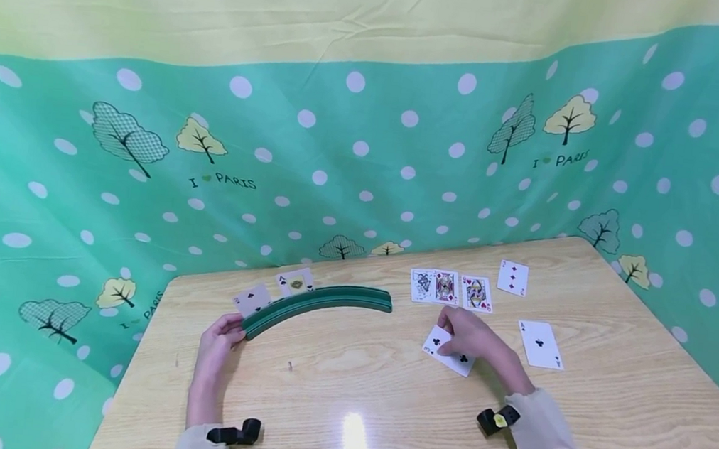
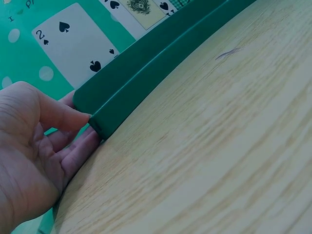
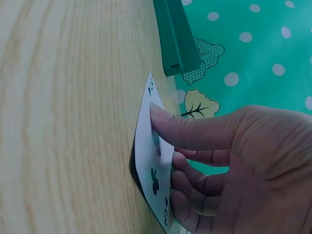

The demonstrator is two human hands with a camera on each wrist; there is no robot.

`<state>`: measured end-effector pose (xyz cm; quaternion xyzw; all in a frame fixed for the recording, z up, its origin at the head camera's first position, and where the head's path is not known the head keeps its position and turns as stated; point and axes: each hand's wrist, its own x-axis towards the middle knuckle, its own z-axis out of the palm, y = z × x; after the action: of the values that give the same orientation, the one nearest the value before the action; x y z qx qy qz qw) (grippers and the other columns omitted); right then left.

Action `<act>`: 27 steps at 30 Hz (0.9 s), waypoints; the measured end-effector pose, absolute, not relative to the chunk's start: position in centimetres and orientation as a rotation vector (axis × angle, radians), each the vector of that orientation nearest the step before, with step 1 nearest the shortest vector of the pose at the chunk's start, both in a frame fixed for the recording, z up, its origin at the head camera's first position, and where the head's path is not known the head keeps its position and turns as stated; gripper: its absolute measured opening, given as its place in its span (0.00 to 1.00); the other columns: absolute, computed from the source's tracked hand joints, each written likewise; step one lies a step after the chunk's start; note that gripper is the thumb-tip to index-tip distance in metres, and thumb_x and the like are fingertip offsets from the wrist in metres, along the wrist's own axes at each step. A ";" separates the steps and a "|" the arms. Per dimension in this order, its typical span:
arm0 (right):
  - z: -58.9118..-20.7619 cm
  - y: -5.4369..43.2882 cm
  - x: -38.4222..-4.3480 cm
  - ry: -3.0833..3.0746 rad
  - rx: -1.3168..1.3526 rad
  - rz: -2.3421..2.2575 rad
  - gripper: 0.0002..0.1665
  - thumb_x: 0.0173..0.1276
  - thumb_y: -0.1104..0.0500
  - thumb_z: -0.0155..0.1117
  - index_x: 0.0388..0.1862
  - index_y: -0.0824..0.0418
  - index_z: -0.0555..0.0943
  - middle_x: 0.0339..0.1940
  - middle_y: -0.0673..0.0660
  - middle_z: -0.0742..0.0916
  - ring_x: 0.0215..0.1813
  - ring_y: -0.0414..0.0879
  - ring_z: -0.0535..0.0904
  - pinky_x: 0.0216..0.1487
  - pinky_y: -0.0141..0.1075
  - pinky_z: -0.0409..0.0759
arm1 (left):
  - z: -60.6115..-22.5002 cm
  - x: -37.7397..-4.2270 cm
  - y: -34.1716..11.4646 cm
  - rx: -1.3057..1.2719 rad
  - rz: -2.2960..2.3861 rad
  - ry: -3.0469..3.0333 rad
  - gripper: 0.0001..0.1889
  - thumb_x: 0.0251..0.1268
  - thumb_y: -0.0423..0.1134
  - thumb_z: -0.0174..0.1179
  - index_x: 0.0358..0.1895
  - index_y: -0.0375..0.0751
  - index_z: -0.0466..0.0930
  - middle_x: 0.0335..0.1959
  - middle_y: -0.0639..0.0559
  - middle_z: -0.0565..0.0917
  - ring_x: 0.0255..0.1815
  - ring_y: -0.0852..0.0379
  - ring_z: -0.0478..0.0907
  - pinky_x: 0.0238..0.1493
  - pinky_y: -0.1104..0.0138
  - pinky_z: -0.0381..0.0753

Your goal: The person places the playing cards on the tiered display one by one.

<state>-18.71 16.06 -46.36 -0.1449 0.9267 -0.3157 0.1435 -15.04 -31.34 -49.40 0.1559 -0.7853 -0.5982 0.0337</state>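
Note:
My left hand (image 1: 218, 344) pinches the near left end of a curved green card holder (image 1: 321, 297), thumb on the front and fingers beneath and behind. Two cards stand in the holder: the two of spades (image 2: 73, 46) and the ace of spades (image 1: 295, 283). A playing card of clubs (image 1: 454, 361) is in my right hand (image 1: 468, 332), gripped between thumb and fingers. In the right wrist view this card (image 3: 155, 180) is tilted up from the wooden table; the thumb covers part of its face, and its number is hard to read.
Face up at the back right lie a joker (image 1: 422, 285), a jack (image 1: 446, 287), a queen of hearts (image 1: 477, 294) and a three of diamonds (image 1: 512, 278). An ace of clubs (image 1: 541, 344) lies right of my right hand. Behind the table (image 1: 319, 392) hangs a green dotted curtain (image 1: 316, 135).

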 end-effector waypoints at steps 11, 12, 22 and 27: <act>-46.5 15.9 -18.8 2.687 -0.326 -0.983 0.22 0.57 0.70 0.78 0.39 0.63 0.72 0.33 0.56 0.78 0.35 0.48 0.75 0.34 0.38 0.77 | -49.3 -14.9 -31.2 0.495 -1.836 -2.430 0.22 0.72 0.24 0.52 0.67 0.24 0.70 0.61 0.38 0.79 0.44 0.76 0.75 0.51 0.81 0.71; -46.5 15.9 -18.8 2.692 -0.324 -0.985 0.22 0.57 0.70 0.78 0.39 0.64 0.72 0.34 0.56 0.79 0.35 0.49 0.75 0.34 0.38 0.78 | -49.3 -14.9 -31.2 0.498 -1.840 -2.429 0.22 0.72 0.24 0.52 0.67 0.24 0.70 0.61 0.37 0.79 0.44 0.76 0.75 0.51 0.81 0.71; -47.1 16.2 -19.0 2.781 -0.473 -0.953 0.28 0.58 0.69 0.75 0.59 0.66 0.80 0.59 0.70 0.84 0.48 0.57 0.81 0.43 0.45 0.81 | -49.4 -14.9 -31.2 0.508 -1.850 -2.415 0.22 0.72 0.24 0.52 0.67 0.25 0.70 0.61 0.39 0.79 0.44 0.76 0.75 0.50 0.81 0.71; -47.2 16.3 -19.2 2.797 -0.527 -0.940 0.25 0.60 0.69 0.75 0.57 0.69 0.81 0.56 0.69 0.84 0.48 0.55 0.81 0.47 0.47 0.82 | -49.5 -15.1 -31.2 0.495 -1.837 -2.408 0.21 0.71 0.23 0.52 0.66 0.23 0.71 0.60 0.37 0.79 0.44 0.75 0.75 0.49 0.81 0.72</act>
<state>-19.17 16.28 -47.24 -0.1752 0.9307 -0.3128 0.0722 -15.06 -31.15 -49.50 0.1611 -0.7841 -0.5983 0.0366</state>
